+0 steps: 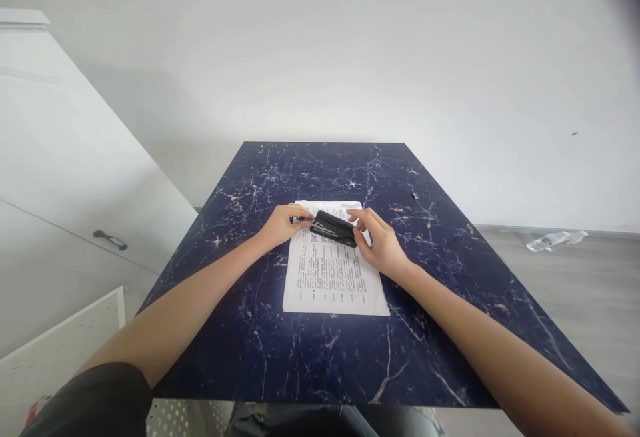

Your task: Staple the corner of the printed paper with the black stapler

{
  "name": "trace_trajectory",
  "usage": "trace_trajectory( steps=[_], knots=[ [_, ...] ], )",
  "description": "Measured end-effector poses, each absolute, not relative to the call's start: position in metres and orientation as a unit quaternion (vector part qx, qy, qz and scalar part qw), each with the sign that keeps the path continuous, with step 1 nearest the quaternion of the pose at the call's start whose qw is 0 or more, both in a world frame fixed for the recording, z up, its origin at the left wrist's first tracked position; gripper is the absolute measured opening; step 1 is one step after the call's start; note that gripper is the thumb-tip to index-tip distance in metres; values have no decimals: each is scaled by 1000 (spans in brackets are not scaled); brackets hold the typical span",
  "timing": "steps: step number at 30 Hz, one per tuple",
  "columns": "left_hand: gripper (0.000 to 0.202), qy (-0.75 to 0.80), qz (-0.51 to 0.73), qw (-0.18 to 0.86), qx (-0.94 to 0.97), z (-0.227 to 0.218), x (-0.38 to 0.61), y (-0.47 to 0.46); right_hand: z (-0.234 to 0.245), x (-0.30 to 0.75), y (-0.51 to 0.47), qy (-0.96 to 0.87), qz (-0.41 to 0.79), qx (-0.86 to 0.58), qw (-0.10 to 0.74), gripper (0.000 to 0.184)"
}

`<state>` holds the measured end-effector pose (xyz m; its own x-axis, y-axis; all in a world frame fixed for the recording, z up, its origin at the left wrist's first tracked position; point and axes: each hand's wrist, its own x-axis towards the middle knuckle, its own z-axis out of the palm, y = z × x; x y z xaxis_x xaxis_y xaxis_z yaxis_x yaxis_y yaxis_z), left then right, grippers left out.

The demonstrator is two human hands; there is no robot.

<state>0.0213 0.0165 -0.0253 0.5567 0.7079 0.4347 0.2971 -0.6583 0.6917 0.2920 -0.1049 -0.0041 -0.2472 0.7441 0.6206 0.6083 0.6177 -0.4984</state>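
Observation:
A black stapler (334, 229) lies on its side or tilted over the printed sheets of paper (330, 284), its metal inner part showing on the near side. My left hand (287, 224) pinches at its left end, thumb and fingers closed around a dark part there; exactly what sits between the fingertips is small and partly hidden. On the other end, my right hand (377, 237) grips the stapler between thumb and fingers, with the index finger raised a little. The paper rests flat on the table under both hands.
The dark blue marbled table (300, 357) has a small dark piece (415, 195) at its right back. A white cabinet (60, 157) with a black handle (110, 240) stands left. Clear plastic (555, 241) lies on the floor at right. A white wall rises behind.

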Motion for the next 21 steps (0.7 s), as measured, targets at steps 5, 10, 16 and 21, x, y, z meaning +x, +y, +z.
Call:
trace_trajectory(
  steps=[5, 10, 16, 21],
  knots=[
    [10, 301, 354, 280, 840, -22, 22, 15, -3, 292, -105, -788, 78, -428, 436, 47],
    [10, 297, 336, 249, 858, -22, 22, 16, -3, 293, -106, -791, 81, -428, 429, 49],
    [12, 293, 333, 242, 863, -20, 21, 13, -2, 293, -106, -792, 83, -424, 431, 50],
    [14, 363, 420, 242, 796, -14, 20, 8, -5, 296, -103, -783, 54, -458, 418, 38]
  ],
)
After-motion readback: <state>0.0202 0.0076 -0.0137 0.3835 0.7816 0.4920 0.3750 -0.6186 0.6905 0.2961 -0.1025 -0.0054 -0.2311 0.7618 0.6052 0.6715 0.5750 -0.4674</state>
